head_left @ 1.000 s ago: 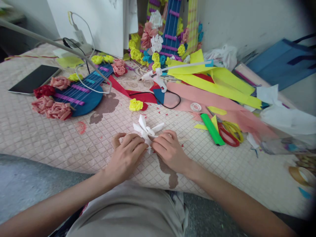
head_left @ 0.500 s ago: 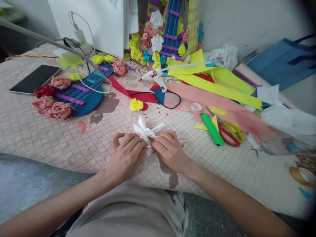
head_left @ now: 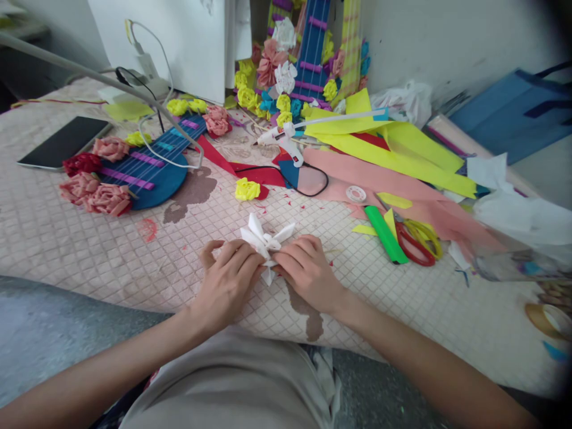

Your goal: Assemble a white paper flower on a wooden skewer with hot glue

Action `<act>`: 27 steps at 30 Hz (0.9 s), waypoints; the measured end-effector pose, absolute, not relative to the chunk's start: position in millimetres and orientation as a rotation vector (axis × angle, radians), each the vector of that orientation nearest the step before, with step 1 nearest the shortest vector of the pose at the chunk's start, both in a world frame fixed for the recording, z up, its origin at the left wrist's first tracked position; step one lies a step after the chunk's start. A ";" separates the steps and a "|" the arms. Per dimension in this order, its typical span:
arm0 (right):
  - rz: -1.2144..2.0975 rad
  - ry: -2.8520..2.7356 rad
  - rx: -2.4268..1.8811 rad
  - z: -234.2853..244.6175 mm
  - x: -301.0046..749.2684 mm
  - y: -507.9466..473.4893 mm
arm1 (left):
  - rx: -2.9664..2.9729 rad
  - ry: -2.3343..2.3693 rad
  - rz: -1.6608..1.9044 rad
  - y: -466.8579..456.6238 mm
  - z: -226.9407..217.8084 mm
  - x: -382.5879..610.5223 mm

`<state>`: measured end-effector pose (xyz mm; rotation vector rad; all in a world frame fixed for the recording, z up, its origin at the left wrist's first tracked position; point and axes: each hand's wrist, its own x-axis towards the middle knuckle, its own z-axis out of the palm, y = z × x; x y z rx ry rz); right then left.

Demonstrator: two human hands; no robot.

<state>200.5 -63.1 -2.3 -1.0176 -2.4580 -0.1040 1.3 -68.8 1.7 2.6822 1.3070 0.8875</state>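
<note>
Between my hands, just above the table's front part, is a white flower of folded paper or fabric, with pointed petals spread away from me. My left hand pinches its left side, fingertips pressed together. On the other side my right hand grips its right edge with bent fingers. One white tip pokes out below, between the two hands. My fingertips hide parts of the flower. A yellow flower lies a little beyond it on the quilted tablecloth.
A white glue gun lies beyond the flowers. To the right are scissors, a green strip and pink sheet material. At left lie a blue guitar-shaped craft and a phone. A tape roll sits far right.
The white flower has turned and tilted slightly between my fingers, its petals shifting a little left and its lower tip showing lower. Both hands keep their grip in nearly the same place.
</note>
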 end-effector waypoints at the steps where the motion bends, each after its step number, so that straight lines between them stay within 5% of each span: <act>1: -0.105 -2.461 -1.014 -2.2 200.4 -63.0 | 2.676 1.308 0.884 -69.1 1.9 1.4; 27: -0.137 -2.506 -1.009 0.1 199.5 -61.3 | 2.673 1.379 0.906 -70.5 3.2 1.0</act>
